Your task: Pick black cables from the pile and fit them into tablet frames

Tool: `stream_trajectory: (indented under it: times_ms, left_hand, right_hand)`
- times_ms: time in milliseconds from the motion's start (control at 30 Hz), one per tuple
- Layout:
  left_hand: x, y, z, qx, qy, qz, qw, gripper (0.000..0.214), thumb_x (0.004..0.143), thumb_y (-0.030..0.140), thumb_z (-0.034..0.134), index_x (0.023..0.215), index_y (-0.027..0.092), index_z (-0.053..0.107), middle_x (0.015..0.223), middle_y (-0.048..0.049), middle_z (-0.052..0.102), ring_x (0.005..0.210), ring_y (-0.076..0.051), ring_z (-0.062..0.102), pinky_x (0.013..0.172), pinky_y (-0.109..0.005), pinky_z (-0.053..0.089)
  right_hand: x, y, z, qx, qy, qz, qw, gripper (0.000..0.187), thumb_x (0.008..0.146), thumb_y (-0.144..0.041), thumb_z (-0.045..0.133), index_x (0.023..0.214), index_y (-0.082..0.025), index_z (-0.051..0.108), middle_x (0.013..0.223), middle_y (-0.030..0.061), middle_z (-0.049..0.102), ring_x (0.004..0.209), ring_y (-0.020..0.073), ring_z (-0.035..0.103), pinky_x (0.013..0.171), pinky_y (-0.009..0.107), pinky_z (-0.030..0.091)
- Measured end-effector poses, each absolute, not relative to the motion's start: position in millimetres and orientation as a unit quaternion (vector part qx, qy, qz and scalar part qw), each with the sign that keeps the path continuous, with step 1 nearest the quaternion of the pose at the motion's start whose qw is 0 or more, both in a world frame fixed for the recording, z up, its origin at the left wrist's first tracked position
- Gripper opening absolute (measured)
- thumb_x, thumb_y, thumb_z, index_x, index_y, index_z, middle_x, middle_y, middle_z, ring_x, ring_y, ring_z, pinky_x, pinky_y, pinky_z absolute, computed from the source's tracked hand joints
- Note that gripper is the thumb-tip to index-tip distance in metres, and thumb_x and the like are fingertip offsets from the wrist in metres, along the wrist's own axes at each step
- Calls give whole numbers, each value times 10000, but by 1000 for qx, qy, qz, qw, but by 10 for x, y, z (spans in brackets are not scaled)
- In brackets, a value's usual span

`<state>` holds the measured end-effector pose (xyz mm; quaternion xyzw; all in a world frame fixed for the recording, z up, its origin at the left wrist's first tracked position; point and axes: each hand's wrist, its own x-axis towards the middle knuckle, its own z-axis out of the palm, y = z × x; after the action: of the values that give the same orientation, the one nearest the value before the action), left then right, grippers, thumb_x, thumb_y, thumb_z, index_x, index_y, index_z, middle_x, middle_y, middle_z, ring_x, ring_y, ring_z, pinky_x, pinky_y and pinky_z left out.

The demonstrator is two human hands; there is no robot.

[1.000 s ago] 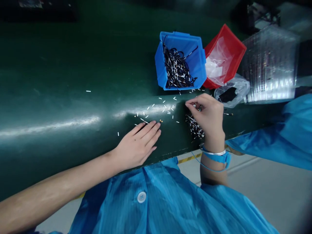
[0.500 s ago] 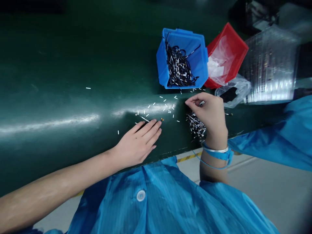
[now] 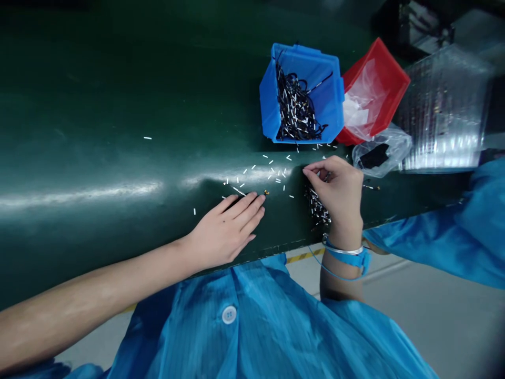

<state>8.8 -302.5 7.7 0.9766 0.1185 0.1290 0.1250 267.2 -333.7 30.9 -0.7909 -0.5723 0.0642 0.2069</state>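
The person's right hand sits just below the blue plastic bin, its thumb and fingertips pinched together over a heap of black wires with silver ends. Something small shows in the pinch, but the fingers hide too much of it to tell what. The left hand lies relaxed and open on the green surface, farther from the bin and gripping nothing. Its fingertips are just beside a tiny gold piece, and a white sleeve piece lies against its fingers. More short white pieces are scattered below the bin, which holds a tangle of similar wires. The work in hand looks like picking single pieces from the heap, and the tangle seems to call for a fine, careful pinch. A wrist strap circles the right wrist.
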Motion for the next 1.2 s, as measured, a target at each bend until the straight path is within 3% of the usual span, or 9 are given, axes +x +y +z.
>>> stream_trajectory:
  times_ms: [167,333,733,933,1200]
  left_hand:
    - [95,-3030,83,977,121,126,120,447,959,302,408,1292,44,557,1418,-160,484,1292,-284,462,1038,-391,339]
    - [100,-3036,73,978,120,127,114,460,964,313,393,1306,45,545,1403,-162,501,1296,-279,456,1044,-388,329]
    - [109,-3043,66,980,121,129,96,480,948,351,425,1309,56,540,1384,-146,527,1279,-273,472,1048,-387,319]
    - [109,-3050,58,980,121,127,94,474,953,344,419,1309,58,541,1381,-150,528,1285,-273,466,1045,-389,322]
    - [109,-3045,61,979,121,125,103,485,957,332,404,1331,46,521,1381,-156,526,1288,-276,464,1044,-387,334]
  right_hand:
    - [2425,-3425,365,-760,-601,27,243,91,784,-192,632,701,-212,663,653,-16,582,594,123,510,565,269,392]
    - [1927,-3591,291,-742,-596,69,300,88,833,-198,612,761,-214,660,669,-24,599,582,111,519,535,253,411]
    - [1803,-3602,138,-728,-615,31,301,115,857,-168,567,808,-205,663,707,0,615,636,124,567,560,255,457]
    - [1839,-3681,117,-681,-684,-65,253,166,868,-124,551,911,-199,693,774,45,635,720,153,565,635,277,483]
    - [1753,-3803,145,-693,-689,-127,168,279,873,-115,521,1081,-188,692,843,73,637,745,174,509,621,290,439]
